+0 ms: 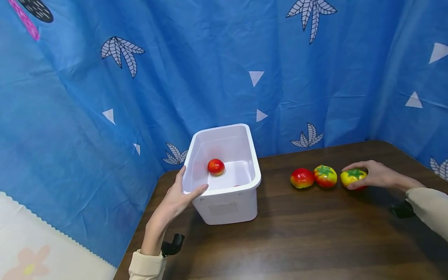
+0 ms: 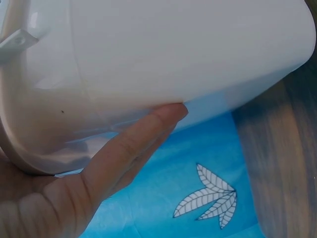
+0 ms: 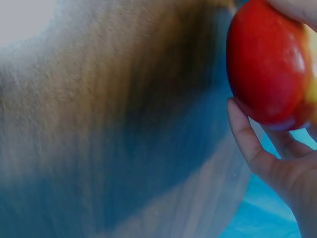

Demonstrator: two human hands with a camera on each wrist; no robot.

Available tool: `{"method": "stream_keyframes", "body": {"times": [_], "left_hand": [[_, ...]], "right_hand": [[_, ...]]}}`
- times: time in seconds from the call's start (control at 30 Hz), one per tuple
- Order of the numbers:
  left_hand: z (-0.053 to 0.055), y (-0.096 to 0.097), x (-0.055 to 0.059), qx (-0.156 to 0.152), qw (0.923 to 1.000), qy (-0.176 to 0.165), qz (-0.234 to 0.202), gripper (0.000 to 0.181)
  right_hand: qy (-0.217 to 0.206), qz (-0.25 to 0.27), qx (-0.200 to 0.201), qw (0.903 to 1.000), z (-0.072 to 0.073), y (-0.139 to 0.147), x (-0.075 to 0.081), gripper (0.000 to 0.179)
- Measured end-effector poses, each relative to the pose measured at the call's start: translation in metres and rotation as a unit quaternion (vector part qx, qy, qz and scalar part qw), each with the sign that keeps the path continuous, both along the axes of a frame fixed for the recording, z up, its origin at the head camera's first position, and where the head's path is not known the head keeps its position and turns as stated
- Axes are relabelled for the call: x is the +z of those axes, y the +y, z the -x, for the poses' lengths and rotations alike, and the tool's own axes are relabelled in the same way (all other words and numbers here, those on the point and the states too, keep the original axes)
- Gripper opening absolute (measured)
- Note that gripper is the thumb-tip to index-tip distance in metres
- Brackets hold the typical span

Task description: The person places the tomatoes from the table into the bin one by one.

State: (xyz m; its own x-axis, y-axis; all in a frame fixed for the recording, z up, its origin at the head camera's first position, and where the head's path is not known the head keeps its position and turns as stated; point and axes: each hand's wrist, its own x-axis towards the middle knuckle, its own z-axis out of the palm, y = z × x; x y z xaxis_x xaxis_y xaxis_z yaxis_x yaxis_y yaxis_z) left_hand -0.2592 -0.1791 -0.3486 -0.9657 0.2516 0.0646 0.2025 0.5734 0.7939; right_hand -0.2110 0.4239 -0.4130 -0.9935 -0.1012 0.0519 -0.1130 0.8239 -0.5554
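A white plastic bin [image 1: 224, 208] stands on the table's left part. My left hand [image 1: 176, 198] holds its near left corner, thumb over the rim and fingers along the outer wall. Close up in the left wrist view, a finger [image 2: 143, 131] presses against that wall. Inside the bin lies a round red fruit [image 1: 216, 167], with a sliver of red behind the near rim. At the right, my right hand [image 1: 376, 175] grips a yellow-and-red toy tomato [image 1: 351, 177] with a green leafy top. Its smooth red side shows in the right wrist view, fingers curled around it.
Left of my right hand are a second leafy-topped toy tomato [image 1: 325, 177] and a red-and-yellow fruit [image 1: 302, 178], side by side on the dark wooden table [image 1: 297, 237]. A blue patterned curtain [image 1: 217, 77] hangs behind the table and along its sides.
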Motion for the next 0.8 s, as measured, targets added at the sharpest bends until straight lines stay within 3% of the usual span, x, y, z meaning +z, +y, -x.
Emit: {"method": "stream_keyframes", "body": {"times": [0.23, 0.47, 0.67, 0.8], "left_hand": [[-0.001, -0.001, -0.001, 0.004, 1.0000, -0.001, -0.002, 0.114], [-0.001, 0.000, -0.003, 0.003, 1.0000, 0.002, -0.002, 0.114], [-0.001, 0.001, -0.003, 0.003, 1.0000, 0.001, -0.006, 0.113], [-0.001, 0.002, -0.002, 0.005, 0.9999, 0.006, -0.010, 0.111]], "right_hand": [[0.014, 0.000, -0.012, 0.9998, 0.006, -0.006, 0.014, 0.058], [0.047, 0.027, -0.066, 0.9963, 0.014, -0.029, 0.035, 0.071], [0.038, 0.116, -0.043, 0.9916, 0.023, -0.071, 0.063, 0.070], [0.047, 0.131, -0.020, 0.9900, 0.031, -0.103, 0.086, 0.070]]}}
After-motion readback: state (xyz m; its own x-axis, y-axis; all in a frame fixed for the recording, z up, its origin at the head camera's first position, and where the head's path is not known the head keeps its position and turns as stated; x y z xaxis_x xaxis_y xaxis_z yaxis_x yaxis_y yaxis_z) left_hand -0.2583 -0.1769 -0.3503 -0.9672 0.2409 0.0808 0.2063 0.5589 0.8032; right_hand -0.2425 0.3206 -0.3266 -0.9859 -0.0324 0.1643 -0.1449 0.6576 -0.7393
